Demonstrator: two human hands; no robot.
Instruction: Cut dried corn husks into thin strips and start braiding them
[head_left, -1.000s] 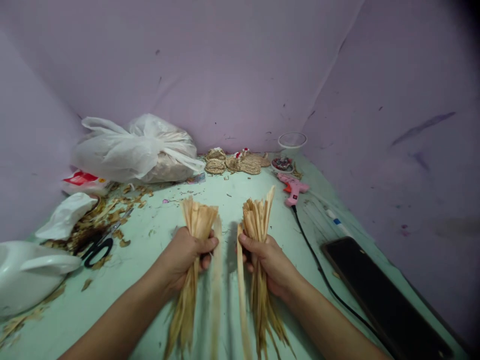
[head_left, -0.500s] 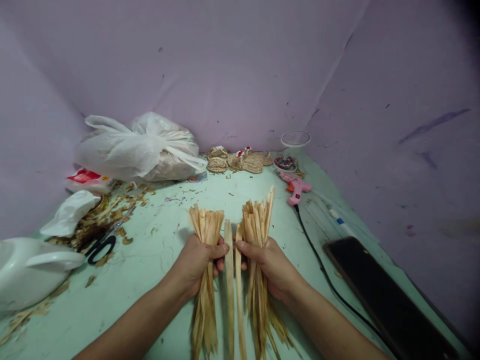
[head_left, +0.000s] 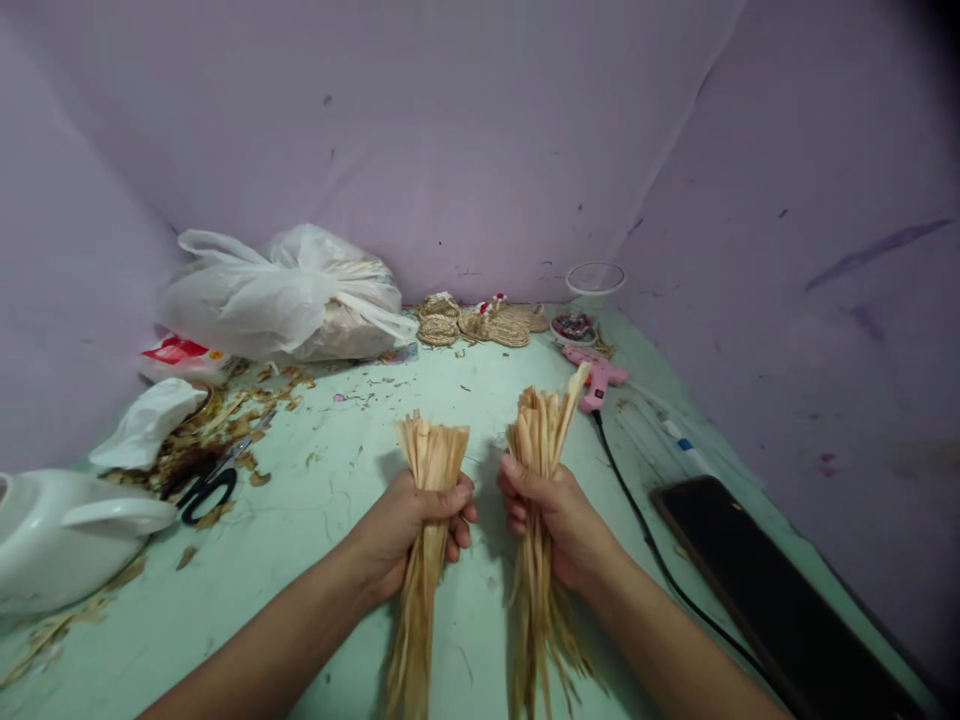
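My left hand (head_left: 431, 520) is closed round a bundle of dried, straw-coloured leaf strips (head_left: 435, 450), its thumb laid across the front. My right hand (head_left: 547, 510) grips a second bundle of the same strips (head_left: 536, 430), with one longer strip sticking out at the top right. Both bundles stand roughly upright, loose ends fanning down toward me over the pale green table (head_left: 469, 620). The two hands are apart, and the fingers behind each bundle are partly hidden.
A pink glue gun (head_left: 596, 375) with a black cord lies beyond my right hand, near a long dark case-like slab (head_left: 780, 590). On the left are black-handled scissors (head_left: 214, 490), scraps and a white jug-like container (head_left: 67, 540). A plastic bag (head_left: 292, 295) and woven pieces (head_left: 495, 325) sit by the wall.
The two single strips between the bundles no longer stand apart in the middle. The hands and their bundles have moved farther from each other, and both have shifted right in view.
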